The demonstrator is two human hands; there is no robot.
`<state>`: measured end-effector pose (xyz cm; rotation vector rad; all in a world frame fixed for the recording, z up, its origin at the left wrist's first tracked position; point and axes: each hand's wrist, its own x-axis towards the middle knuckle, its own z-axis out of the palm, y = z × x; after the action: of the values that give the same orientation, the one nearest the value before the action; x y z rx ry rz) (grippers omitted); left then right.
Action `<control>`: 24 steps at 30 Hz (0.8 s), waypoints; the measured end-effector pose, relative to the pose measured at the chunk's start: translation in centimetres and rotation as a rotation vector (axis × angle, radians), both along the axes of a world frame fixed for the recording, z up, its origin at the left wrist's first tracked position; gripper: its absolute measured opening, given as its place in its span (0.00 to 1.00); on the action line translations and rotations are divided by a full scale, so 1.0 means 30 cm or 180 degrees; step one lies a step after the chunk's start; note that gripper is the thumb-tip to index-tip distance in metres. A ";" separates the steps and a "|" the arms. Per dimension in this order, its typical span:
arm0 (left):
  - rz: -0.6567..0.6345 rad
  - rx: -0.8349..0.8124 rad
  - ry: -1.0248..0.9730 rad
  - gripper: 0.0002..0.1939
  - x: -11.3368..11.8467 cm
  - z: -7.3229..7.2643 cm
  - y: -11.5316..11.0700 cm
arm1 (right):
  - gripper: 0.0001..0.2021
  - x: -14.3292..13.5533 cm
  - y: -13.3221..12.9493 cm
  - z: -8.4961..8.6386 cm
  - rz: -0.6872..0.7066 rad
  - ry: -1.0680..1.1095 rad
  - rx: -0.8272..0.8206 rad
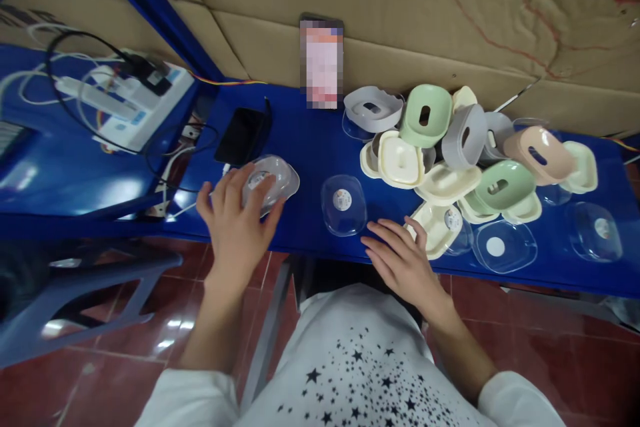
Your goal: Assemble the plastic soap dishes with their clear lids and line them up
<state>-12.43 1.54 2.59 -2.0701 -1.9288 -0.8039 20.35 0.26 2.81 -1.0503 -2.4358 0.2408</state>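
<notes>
My left hand (240, 210) rests with spread fingers on a clear lid (280, 177) that has a round sticker and lies over a pale piece at the left of the blue table. A second clear lid (344, 217) with a sticker lies flat between my hands. My right hand (400, 250), fingers apart, is at the table's front edge, just right of that lid and beside a cream tray (434, 233). Nothing shows in its grasp. Green (426, 117), grey and peach (539, 155) slotted pieces are heaped with cream trays at the right.
A lit phone (323, 63) leans on the cardboard at the back. Behind my left hand lies a dark phone (241, 135). A white power strip (145, 110) with cables is at the left. More clear lids (506, 247) lie front right.
</notes>
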 end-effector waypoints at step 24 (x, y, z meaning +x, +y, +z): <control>-0.1296 -0.0769 0.0139 0.26 0.250 -0.047 -0.158 | 0.17 0.056 0.212 -0.006 -0.1095 0.0023 0.0477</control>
<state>-4.92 -3.19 1.17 -2.6541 -1.6733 -0.6114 22.02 6.63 2.64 -1.3689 -2.1807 -0.0510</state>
